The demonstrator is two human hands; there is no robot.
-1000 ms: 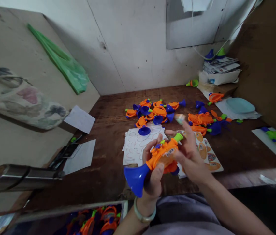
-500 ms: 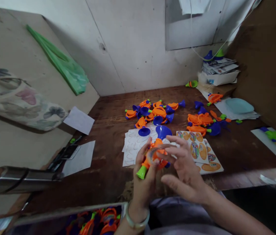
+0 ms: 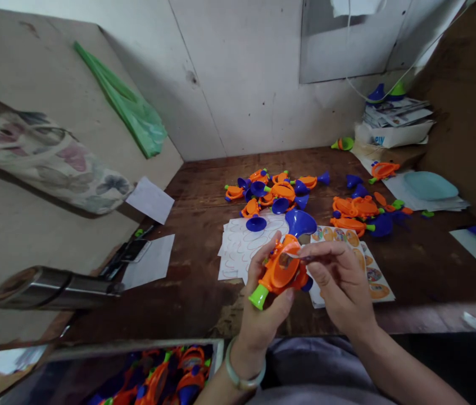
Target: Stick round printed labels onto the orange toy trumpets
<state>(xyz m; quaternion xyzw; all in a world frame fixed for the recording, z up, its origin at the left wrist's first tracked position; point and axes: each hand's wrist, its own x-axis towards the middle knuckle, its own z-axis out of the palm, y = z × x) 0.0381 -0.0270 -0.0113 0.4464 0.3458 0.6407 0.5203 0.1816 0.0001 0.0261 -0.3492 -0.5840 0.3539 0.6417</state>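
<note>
My left hand [image 3: 261, 318] is wrapped round an orange toy trumpet [image 3: 280, 274] with a blue bell and a green mouthpiece. The bell points away from me and the mouthpiece towards me. At the upper right of the trumpet's oval face, my right hand [image 3: 343, 287] pinches a thin, pale sticker [image 3: 294, 253] between thumb and fingers. The sticker touches or nearly touches the face; its print cannot be made out. Sticker sheets [image 3: 379, 289] with orange ovals lie just beyond my right hand. White backing sheets [image 3: 233, 247] with oval outlines lie behind the trumpet.
Several toy trumpets [image 3: 282, 192] are heaped at the back, with another pile [image 3: 353, 208] to the right. A box of trumpets [image 3: 216, 360] sits below the table's front edge. On the left lies a steel flask [image 3: 52, 288]; a pale blue plate [image 3: 430, 185] rests at the right.
My right hand has gone from spread fingers beside the trumpet to a pinch on the sticker at its face. The trumpet has turned so its oval face shows more fully. The view has shifted slightly.
</note>
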